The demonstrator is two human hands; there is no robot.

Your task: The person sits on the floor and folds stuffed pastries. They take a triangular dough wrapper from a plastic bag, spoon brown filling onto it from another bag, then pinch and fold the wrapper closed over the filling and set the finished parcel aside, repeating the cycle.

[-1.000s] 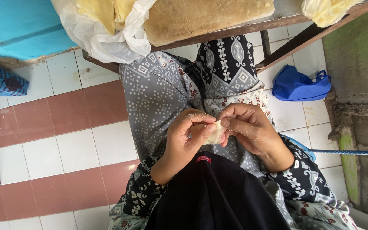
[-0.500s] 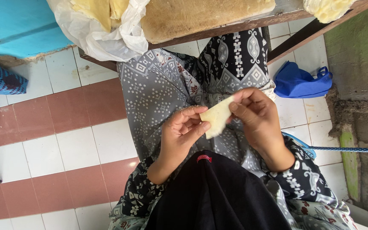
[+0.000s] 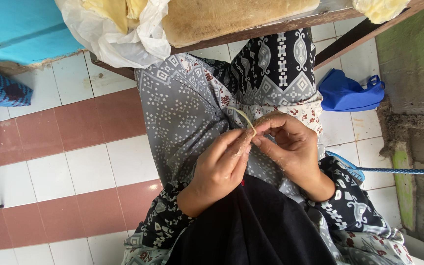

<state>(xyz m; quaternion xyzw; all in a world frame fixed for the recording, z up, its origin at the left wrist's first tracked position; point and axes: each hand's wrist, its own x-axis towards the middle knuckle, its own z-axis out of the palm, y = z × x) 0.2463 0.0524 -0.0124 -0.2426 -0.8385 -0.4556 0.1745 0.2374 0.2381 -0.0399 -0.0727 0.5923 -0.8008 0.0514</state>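
Tiled flooring in alternating white and reddish-brown bands fills the ground beneath a seated person, seen from above. Grey patterned cloth covers the person's lap, and it serves as the landmark for what follows. Directly over the lap, both hands meet fingertip to fingertip. Left hand: fingers curled inward, thumb and forefinger pinched together on a thin pale strip. Right hand: likewise curled, its thumb and forefinger closed on the same strip from the opposite side. The strip is narrow, yellowish and slightly curved, rising from the pinch point and lying against the cloth; its material cannot be told. Fine crumbs or dust cling to the skin of both hands. Beyond the lap, toward the upper edge of the view, stands a wooden bench, carrying a large tan slab and a white plastic bag with pale yellow contents. To the right of the lap a blue bag lies on the tiles, near a rough grey-green wall. A blue rope runs across that side, close to the right forearm. To the left of the lap, a turquoise surface shows at the upper corner.
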